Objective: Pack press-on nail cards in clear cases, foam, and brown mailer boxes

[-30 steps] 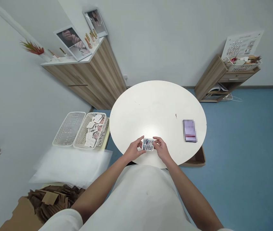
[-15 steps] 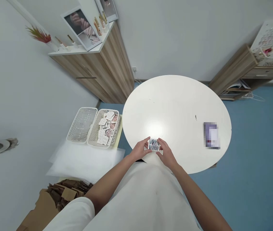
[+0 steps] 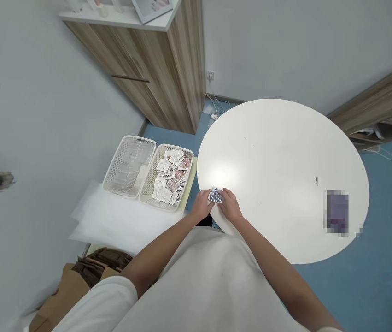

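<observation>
Between my hands is a small card of press-on nails [image 3: 215, 195], its rows of shiny blue-grey nails facing up. My left hand [image 3: 201, 205] grips its left edge, fingers closed. On the right edge, my right hand [image 3: 231, 205] pinches the same card, with fingertips over part of it. Both hands are at the near left edge of the round white table [image 3: 278, 152]. To their left, a white basket [image 3: 143, 196] holds a heap of similar cards [image 3: 172, 177], some showing nails and others their printed backs.
A second white basket [image 3: 108, 173] holds clear plastic trays [image 3: 130, 161]. White translucent sheets [image 3: 113, 221] lie in front of the baskets, with a cardboard box [image 3: 62, 295] of brown packaging nearer me. A blurred purple item [image 3: 337, 210] lies on the table's right. A wooden cabinet [image 3: 161, 69] stands behind.
My view has turned left and down, so the table appears further right and the baskets larger. Both hands still hold the nail card; my right fingers now reach further over it.
</observation>
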Demonstrator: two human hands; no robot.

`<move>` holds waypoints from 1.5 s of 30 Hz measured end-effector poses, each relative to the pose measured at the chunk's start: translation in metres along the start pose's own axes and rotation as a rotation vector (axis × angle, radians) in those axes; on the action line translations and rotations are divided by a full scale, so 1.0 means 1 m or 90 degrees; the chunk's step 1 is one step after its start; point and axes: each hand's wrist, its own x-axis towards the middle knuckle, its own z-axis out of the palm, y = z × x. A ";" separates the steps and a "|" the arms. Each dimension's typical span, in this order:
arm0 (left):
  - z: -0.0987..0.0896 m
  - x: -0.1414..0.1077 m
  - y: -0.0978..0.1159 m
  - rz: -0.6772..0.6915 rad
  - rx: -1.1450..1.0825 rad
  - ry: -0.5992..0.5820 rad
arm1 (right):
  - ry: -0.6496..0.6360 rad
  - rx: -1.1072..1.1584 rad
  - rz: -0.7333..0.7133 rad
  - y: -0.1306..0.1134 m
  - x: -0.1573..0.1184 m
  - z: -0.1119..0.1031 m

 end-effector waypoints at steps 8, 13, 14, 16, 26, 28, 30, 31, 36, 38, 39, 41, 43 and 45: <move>-0.010 0.001 -0.013 0.086 0.212 -0.017 | 0.048 -0.142 -0.019 -0.005 0.005 0.011; -0.017 -0.009 -0.014 0.194 0.323 -0.086 | 0.028 -0.222 -0.001 -0.012 -0.005 0.010; -0.017 -0.009 -0.015 0.195 0.341 -0.093 | 0.019 -0.236 0.005 -0.014 -0.004 0.010; -0.019 -0.006 -0.015 0.183 0.367 -0.095 | 0.005 -0.256 0.009 -0.018 0.001 0.011; -0.031 0.024 -0.019 0.125 0.387 -0.062 | -0.032 -0.316 -0.009 -0.032 0.039 0.011; -0.031 0.025 -0.020 0.127 0.385 -0.061 | -0.034 -0.322 -0.003 -0.032 0.040 0.011; -0.029 0.024 -0.021 0.126 0.383 -0.060 | -0.035 -0.325 0.000 -0.032 0.040 0.011; -0.029 0.024 -0.021 0.125 0.383 -0.058 | -0.035 -0.326 0.000 -0.032 0.039 0.011; -0.026 0.023 -0.023 0.124 0.382 -0.045 | -0.034 -0.333 -0.006 -0.031 0.039 0.012; -0.024 0.022 -0.024 0.127 0.377 -0.038 | -0.037 -0.336 -0.010 -0.030 0.039 0.012; -0.023 0.022 -0.025 0.128 0.373 -0.035 | -0.038 -0.338 -0.012 -0.030 0.039 0.012; -0.020 0.021 -0.027 0.132 0.364 -0.029 | -0.041 -0.341 -0.018 -0.029 0.039 0.012; -0.018 0.020 -0.028 0.132 0.356 -0.024 | -0.043 -0.343 -0.023 -0.028 0.039 0.013; -0.016 0.020 -0.027 0.122 0.352 -0.017 | -0.045 -0.346 -0.027 -0.027 0.038 0.012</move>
